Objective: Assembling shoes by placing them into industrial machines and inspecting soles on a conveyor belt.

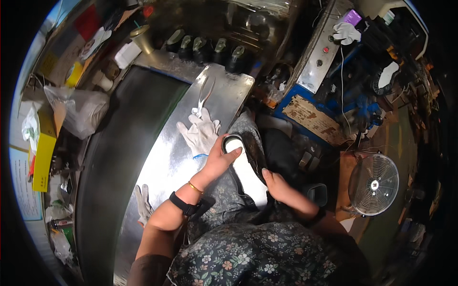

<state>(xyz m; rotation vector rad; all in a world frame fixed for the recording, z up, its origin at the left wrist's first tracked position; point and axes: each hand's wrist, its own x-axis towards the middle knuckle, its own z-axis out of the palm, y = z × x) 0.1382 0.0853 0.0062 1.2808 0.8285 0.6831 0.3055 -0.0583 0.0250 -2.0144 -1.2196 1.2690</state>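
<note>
On my lap lies a dark shoe [231, 139] with a long white insole [248, 179] along it. My left hand [222, 155] is closed round one end of the shoe, its thumb pressing on the white insole. Closed on the shoe's right edge is my right hand [280, 187], thumb on top and its other fingers mostly hidden. Just beyond my left hand, a white work glove [199, 133] with a blue cuff edge rests on the metal table [176, 114]. Metal tongs or tweezers [204, 93] lie behind that glove.
A dark conveyor belt [121, 128] runs along the left. Several black shoes [198, 47] stand at the back. Another glove [142, 204] lies by my left elbow. To the right are a machine with a control panel [318, 59] and a round fan [374, 184].
</note>
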